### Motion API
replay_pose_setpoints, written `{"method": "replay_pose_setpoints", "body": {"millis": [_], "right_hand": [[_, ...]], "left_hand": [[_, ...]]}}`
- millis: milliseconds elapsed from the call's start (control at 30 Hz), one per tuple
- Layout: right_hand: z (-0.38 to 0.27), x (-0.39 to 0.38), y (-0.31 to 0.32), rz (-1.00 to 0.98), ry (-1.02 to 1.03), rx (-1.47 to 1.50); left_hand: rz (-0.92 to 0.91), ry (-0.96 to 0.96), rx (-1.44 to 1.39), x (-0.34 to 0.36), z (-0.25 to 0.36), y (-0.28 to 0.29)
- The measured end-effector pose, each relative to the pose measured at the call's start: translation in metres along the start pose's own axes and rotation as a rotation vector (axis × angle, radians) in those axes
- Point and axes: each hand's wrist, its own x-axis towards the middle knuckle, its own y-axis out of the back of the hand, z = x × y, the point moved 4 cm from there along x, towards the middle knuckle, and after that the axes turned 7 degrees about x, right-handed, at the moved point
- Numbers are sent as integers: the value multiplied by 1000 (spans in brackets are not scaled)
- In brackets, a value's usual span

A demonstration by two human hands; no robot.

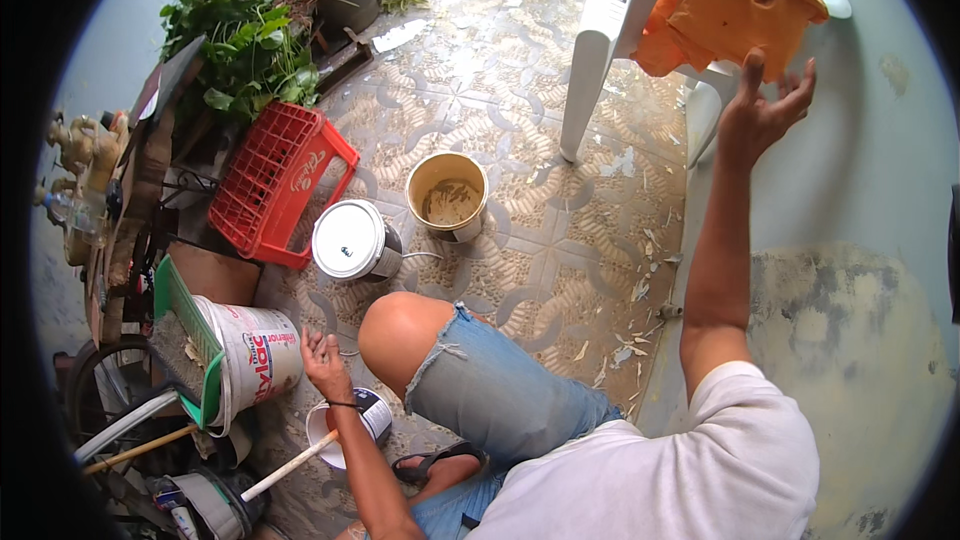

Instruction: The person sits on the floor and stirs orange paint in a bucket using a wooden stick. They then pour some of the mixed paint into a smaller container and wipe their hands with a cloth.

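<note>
My right hand (765, 110) is raised at the far right, its fingers apart and nothing in its palm. The thumb tip overlaps the lower edge of an orange cloth (745, 5); whether it touches cannot be told. That cloth hangs over a white plastic chair (597, 50). Low on the left, my left hand (325, 368) has loosely bent, parted fingers and holds nothing. It is between my bare knee and a large white bucket (262, 360). Below it stands a small open paint can (375, 415), partly hidden by my forearm, with a wooden stick (290, 467) crossing nearby.
Ahead stand a lidded white pail (348, 240) and an open tub (447, 165) with brownish residue. A red crate (280, 180), a green dustpan (212, 365) and potted plants (235, 30) line the left. Paint flakes (625, 355) litter the tiles beside the patchy wall (850, 340).
</note>
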Motion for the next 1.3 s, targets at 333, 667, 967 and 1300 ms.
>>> {"method": "replay_pose_setpoints", "body": {"millis": [333, 667, 967, 1300], "right_hand": [[51, 140, -22, -81, 95, 278], [-146, 103, 108, -449, 193, 421], [-137, -189, 100, -1231, -793, 707], [-127, -246, 102, -1770, -1054, 607]], "left_hand": [[150, -45, -471, -18, 112, 15], [-492, -379, -805, -107, 370, -70], [-934, 295, -1660, -199, 310, -199], [-745, 849, -1613, -256, 145, -251]]}}
